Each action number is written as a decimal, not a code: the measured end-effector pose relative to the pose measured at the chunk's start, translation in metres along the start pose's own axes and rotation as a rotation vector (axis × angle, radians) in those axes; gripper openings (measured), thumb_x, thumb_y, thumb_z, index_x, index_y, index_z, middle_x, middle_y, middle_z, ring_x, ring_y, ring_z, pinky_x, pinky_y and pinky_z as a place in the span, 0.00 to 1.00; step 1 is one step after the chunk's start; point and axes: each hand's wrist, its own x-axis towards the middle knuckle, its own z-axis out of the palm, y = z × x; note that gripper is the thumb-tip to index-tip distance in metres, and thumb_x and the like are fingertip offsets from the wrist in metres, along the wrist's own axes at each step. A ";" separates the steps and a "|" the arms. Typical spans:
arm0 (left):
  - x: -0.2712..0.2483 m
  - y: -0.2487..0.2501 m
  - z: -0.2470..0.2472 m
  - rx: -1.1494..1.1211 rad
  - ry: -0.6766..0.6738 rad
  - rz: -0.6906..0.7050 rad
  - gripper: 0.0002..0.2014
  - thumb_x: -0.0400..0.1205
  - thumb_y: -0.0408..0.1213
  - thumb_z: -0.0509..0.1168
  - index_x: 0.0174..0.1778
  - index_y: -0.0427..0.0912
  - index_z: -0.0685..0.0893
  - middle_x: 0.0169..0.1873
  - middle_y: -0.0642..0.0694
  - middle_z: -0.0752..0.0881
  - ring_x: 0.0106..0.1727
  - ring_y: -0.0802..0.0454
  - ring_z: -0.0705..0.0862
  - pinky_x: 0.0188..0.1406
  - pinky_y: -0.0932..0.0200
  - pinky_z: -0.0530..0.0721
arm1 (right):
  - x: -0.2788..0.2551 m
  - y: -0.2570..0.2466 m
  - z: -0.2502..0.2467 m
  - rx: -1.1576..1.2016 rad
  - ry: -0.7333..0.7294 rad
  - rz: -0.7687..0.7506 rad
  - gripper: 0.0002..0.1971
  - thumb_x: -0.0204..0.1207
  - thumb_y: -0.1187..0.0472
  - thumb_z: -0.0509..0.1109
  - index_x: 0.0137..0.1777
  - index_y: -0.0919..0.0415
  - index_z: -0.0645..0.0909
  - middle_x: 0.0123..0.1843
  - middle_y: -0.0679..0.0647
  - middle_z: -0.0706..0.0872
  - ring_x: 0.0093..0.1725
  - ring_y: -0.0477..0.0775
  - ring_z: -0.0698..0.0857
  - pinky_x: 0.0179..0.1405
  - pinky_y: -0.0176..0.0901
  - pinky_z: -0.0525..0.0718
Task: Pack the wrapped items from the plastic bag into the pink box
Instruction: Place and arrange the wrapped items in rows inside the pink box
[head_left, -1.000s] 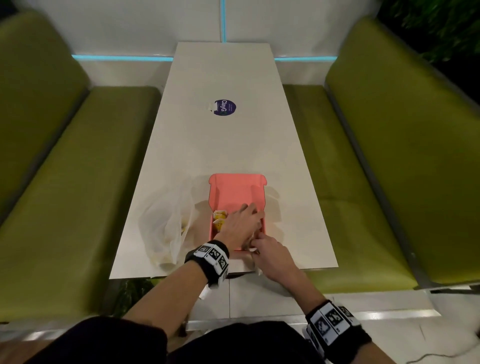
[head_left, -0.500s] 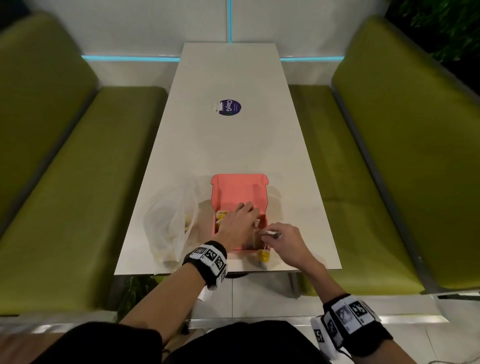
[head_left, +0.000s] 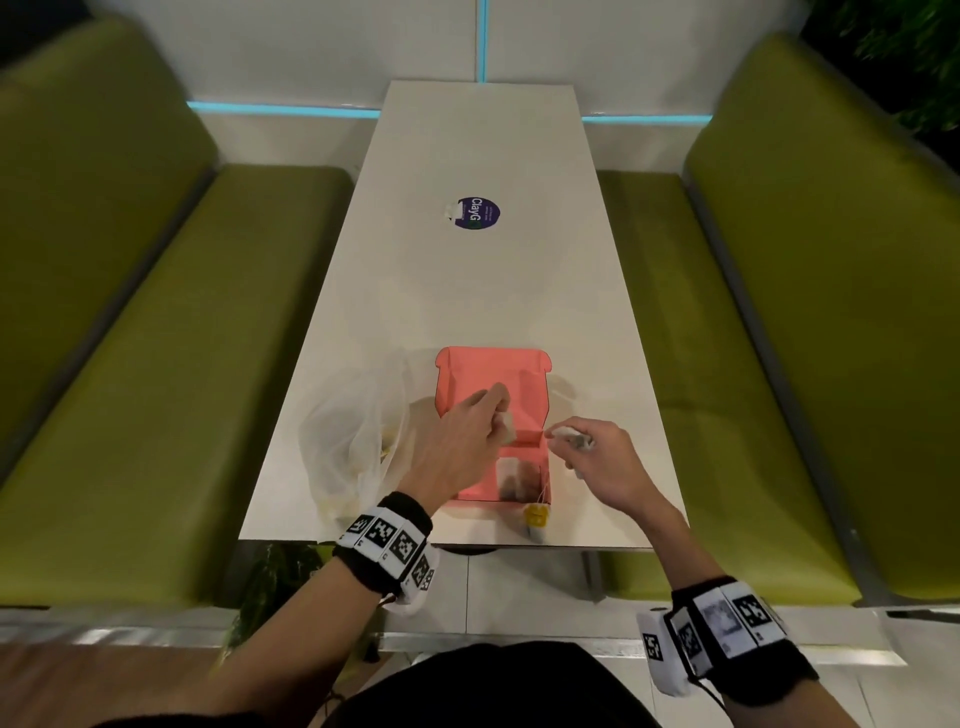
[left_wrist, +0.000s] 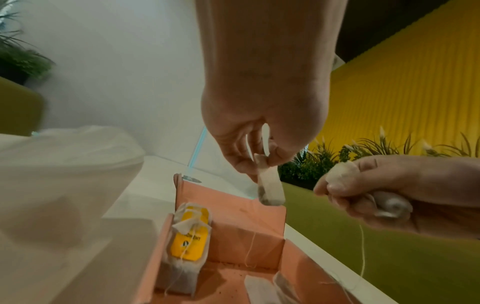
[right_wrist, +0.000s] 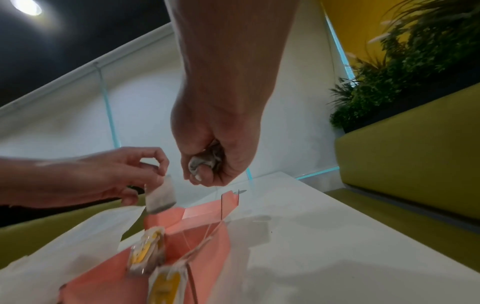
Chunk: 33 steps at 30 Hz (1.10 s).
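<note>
Left hand (head_left: 462, 441) above the open pink box (head_left: 470, 371), pinching a tea bag (left_wrist: 270, 188) by its top, long axis hanging straight down toward the floor of the box. Right hand (head_left: 605, 462) just right of the box rim, fist curled round a second, crumpled tea bag (right_wrist: 205, 162), string trailing down. Nearer by far: the left, so probably first to drop; plastic bag (head_left: 348, 436) beside the box on the left.

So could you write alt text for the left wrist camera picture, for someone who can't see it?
A left hand pinches a tea bag above an open pink box, where another tea bag with a yellow tag stands against the wall. At right, the right hand clutches a crumpled tea bag; a plastic bag lies left.
</note>
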 end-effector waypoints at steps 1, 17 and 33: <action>-0.002 -0.001 0.000 -0.017 0.011 0.003 0.06 0.84 0.30 0.57 0.50 0.46 0.70 0.36 0.52 0.75 0.28 0.53 0.70 0.24 0.52 0.75 | -0.003 0.002 0.002 -0.057 -0.032 -0.008 0.03 0.78 0.58 0.76 0.49 0.55 0.90 0.45 0.46 0.90 0.41 0.43 0.85 0.39 0.29 0.78; -0.036 -0.020 0.033 -0.049 -0.187 -0.063 0.05 0.83 0.31 0.65 0.49 0.45 0.78 0.51 0.52 0.80 0.44 0.55 0.78 0.42 0.61 0.74 | -0.018 0.040 0.036 -0.555 -0.280 -0.110 0.09 0.80 0.51 0.72 0.55 0.51 0.88 0.53 0.47 0.79 0.47 0.48 0.82 0.53 0.47 0.83; -0.039 -0.015 0.008 -0.279 0.040 -0.186 0.12 0.82 0.28 0.64 0.56 0.48 0.78 0.46 0.52 0.80 0.39 0.48 0.79 0.37 0.57 0.80 | 0.022 -0.006 0.019 -0.103 -0.208 0.041 0.06 0.77 0.62 0.72 0.40 0.64 0.85 0.34 0.50 0.84 0.30 0.42 0.78 0.35 0.41 0.75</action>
